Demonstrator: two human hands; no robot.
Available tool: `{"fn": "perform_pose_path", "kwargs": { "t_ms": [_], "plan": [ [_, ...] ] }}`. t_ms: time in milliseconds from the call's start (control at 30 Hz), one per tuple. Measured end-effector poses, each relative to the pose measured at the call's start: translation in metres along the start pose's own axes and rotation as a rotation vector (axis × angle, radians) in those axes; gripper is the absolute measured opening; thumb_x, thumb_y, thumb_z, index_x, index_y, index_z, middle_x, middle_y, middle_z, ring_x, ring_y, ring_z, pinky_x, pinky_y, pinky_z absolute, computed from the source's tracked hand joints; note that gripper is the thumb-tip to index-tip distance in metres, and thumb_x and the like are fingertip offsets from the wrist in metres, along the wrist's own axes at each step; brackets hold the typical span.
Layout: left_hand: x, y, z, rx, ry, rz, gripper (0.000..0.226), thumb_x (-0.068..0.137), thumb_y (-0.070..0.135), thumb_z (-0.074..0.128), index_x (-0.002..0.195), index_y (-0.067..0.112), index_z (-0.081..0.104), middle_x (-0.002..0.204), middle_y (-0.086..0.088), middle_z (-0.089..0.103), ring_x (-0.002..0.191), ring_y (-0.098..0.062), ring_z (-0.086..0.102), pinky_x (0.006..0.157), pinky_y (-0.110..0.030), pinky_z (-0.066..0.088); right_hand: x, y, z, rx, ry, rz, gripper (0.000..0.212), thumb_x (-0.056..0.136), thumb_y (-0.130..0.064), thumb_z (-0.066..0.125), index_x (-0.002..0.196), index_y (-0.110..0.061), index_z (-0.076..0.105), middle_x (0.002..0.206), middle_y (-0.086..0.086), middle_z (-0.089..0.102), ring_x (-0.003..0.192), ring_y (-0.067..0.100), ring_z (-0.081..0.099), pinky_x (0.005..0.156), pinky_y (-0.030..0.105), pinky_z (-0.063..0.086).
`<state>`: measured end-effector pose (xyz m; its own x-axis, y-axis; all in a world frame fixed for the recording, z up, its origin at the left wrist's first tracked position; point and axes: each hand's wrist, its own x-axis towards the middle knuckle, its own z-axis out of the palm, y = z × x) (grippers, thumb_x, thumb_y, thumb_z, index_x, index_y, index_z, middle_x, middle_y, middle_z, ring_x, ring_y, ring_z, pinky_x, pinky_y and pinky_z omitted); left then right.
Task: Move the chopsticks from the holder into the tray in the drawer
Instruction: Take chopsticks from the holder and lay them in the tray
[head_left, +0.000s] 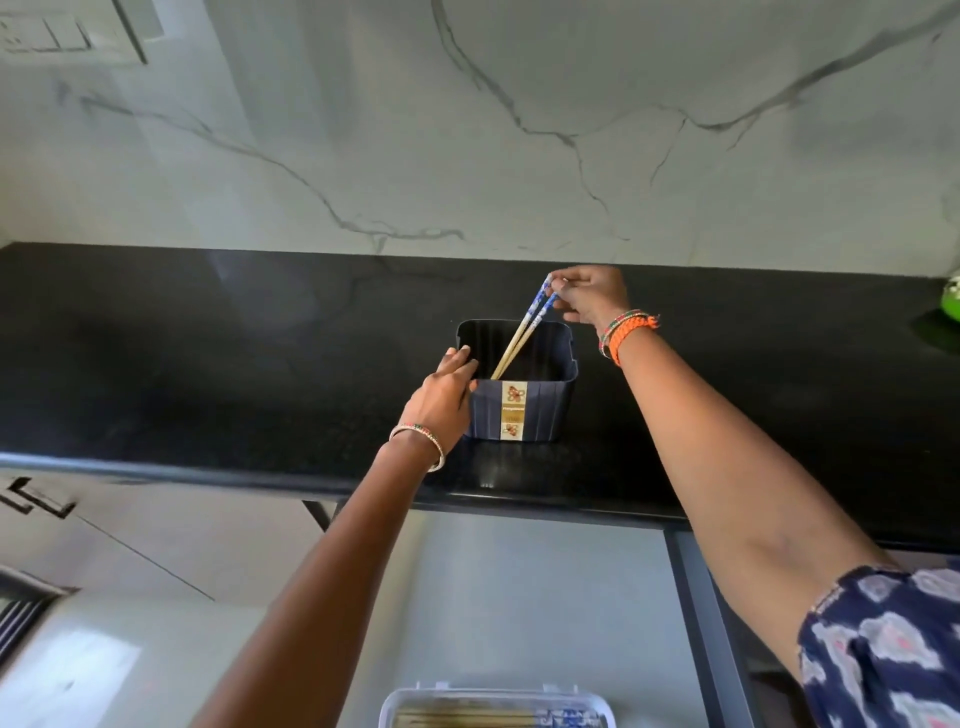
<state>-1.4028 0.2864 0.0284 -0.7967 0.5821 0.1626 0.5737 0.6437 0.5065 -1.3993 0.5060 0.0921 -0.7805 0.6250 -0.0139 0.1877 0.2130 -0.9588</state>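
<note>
A dark blue square holder (540, 410) with a floral label stands on the black counter. Two chopsticks (524, 332) with blue-and-white patterned tops lean inside it, tips down. My right hand (589, 293) pinches their patterned top ends above the holder's far rim. My left hand (447, 392) grips the holder's near left corner. At the bottom edge, a clear plastic tray (410, 701) lies in the open drawer, with several chopsticks (493, 719) lying flat in it.
The black counter (208, 364) runs wall to wall under a marbled white backsplash. A green object (951, 301) sits at the far right edge. The open drawer (519, 597) has a pale floor and a dark right side wall. Cabinet fronts are at lower left.
</note>
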Motion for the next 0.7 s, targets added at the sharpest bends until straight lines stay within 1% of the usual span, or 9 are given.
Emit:
{"fn": "perform_pose_path", "kwargs": {
  "t_ms": [67,100,233,333,400,533,600,667,700],
  "plan": [
    [0.001,0.004,0.000,-0.005,-0.019,-0.007,0.042,0.097,0.014,0.038,0.139,0.009,0.038,0.156,-0.004,0.022,0.146,-0.021,0.013,0.115,-0.039,0.024,-0.002,-0.008,-0.002,-0.061,-0.042,-0.051,0.022,0.089,-0.013,0.064,0.109,-0.008,0.068,0.103,0.011,0.073,0.067,0.007,0.066,0.050,0.014,0.051],
    [0.001,0.006,0.000,-0.015,-0.027,-0.011,0.042,0.097,0.014,0.038,0.139,0.009,0.038,0.156,-0.005,0.022,0.146,-0.021,0.012,0.116,-0.039,0.023,-0.004,-0.012,-0.003,-0.080,-0.061,-0.076,0.022,0.088,-0.012,0.064,0.110,-0.008,0.068,0.103,0.010,0.073,0.067,0.008,0.067,0.049,0.014,0.051],
    [-0.001,0.016,-0.003,-0.068,-0.048,-0.046,0.043,0.097,0.012,0.038,0.140,0.007,0.036,0.156,-0.008,0.022,0.146,-0.022,0.010,0.118,-0.039,0.019,-0.013,-0.025,0.000,-0.177,-0.134,-0.137,0.026,0.088,-0.008,0.064,0.114,-0.009,0.066,0.105,0.012,0.071,0.076,0.016,0.069,0.054,0.018,0.056],
    [-0.004,0.018,-0.007,-0.097,-0.061,-0.058,0.044,0.097,0.013,0.039,0.141,0.009,0.033,0.156,-0.008,0.022,0.146,-0.022,0.011,0.118,-0.039,0.018,-0.018,-0.033,0.003,-0.198,-0.114,-0.175,0.019,0.086,-0.004,0.066,0.105,-0.001,0.070,0.102,0.017,0.071,0.078,0.019,0.068,0.050,0.013,0.056],
    [-0.006,0.018,-0.013,-0.118,-0.029,-0.050,0.045,0.096,0.014,0.040,0.141,0.010,0.034,0.155,-0.008,0.024,0.145,-0.022,0.013,0.118,-0.038,0.019,-0.021,-0.041,0.001,-0.186,-0.091,-0.198,0.018,0.084,-0.002,0.067,0.101,0.004,0.069,0.101,0.019,0.070,0.082,0.022,0.069,0.050,0.012,0.055],
    [-0.015,0.026,-0.028,-0.178,0.073,-0.028,0.044,0.095,0.008,0.040,0.138,0.009,0.039,0.152,-0.009,0.031,0.144,-0.023,0.019,0.119,-0.039,0.021,-0.039,-0.062,-0.025,-0.078,0.007,-0.244,0.017,0.083,0.002,0.067,0.098,0.009,0.069,0.092,0.019,0.068,0.077,0.023,0.068,0.052,0.014,0.057],
    [-0.025,0.033,-0.036,-0.239,0.139,-0.027,0.044,0.093,0.004,0.040,0.137,0.009,0.042,0.150,-0.010,0.035,0.143,-0.023,0.024,0.118,-0.035,0.022,-0.057,-0.070,-0.049,0.014,0.080,-0.269,0.017,0.084,0.003,0.065,0.099,0.011,0.068,0.087,0.015,0.066,0.069,0.016,0.068,0.054,0.013,0.057],
    [-0.042,0.035,-0.040,-0.321,0.230,-0.062,0.043,0.092,0.001,0.040,0.133,0.011,0.047,0.144,-0.012,0.044,0.137,-0.025,0.036,0.114,-0.033,0.027,-0.084,-0.069,-0.074,0.146,0.144,-0.280,0.016,0.085,0.004,0.063,0.100,0.011,0.067,0.084,0.013,0.066,0.068,0.011,0.067,0.061,0.014,0.058],
    [-0.052,0.033,-0.040,-0.378,0.278,-0.096,0.042,0.091,0.001,0.040,0.131,0.011,0.050,0.137,-0.015,0.052,0.128,-0.029,0.047,0.110,-0.036,0.035,-0.100,-0.063,-0.084,0.229,0.162,-0.276,0.013,0.086,0.004,0.062,0.098,0.008,0.068,0.082,0.011,0.066,0.070,0.011,0.067,0.065,0.016,0.059]
  ]
}}
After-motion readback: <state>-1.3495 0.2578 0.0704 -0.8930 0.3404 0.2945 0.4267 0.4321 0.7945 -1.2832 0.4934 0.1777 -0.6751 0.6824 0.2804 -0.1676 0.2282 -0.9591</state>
